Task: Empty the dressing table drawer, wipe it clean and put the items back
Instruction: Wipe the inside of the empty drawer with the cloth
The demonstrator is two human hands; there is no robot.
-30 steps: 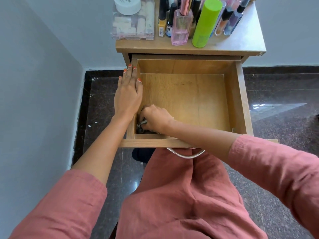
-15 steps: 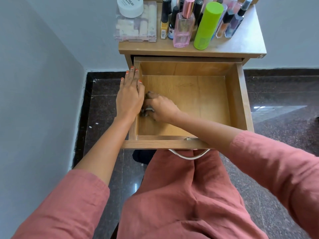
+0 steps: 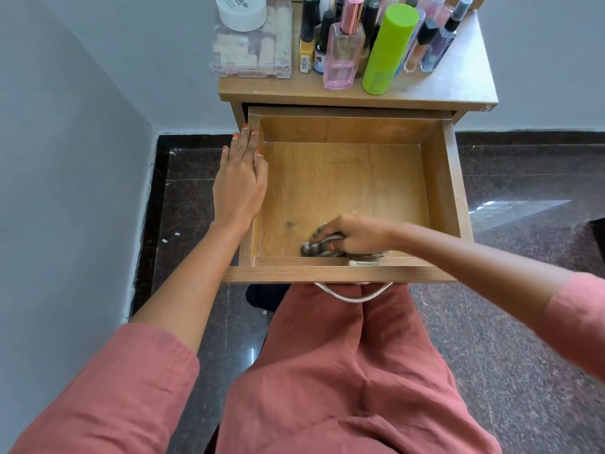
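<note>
Beneath the table top, drawer (image 3: 455, 191): pulled out over the person's lap, wooden, its floor bare apart from the cloth.
Cloth (image 3: 319, 249): grey, bunched, on the drawer floor at the front edge, about midway between the left and right walls.
Right hand (image 3: 357, 232): inside the drawer, fingers curled round the cloth, pressing it to the floor.
Left hand (image 3: 240, 185): flat on the left wall of the drawer, fingers straight, tips near the back left corner; well apart from the right hand.
Handle (image 3: 353, 294): metal loop, on the drawer front.
Dressing table top (image 3: 458, 86): carries a green can (image 3: 389, 50), a pink perfume bottle (image 3: 343, 57), a row of small bottles, and at the left edge a clear box (image 3: 252, 50) with a white jar (image 3: 240, 9) on its lid.
</note>
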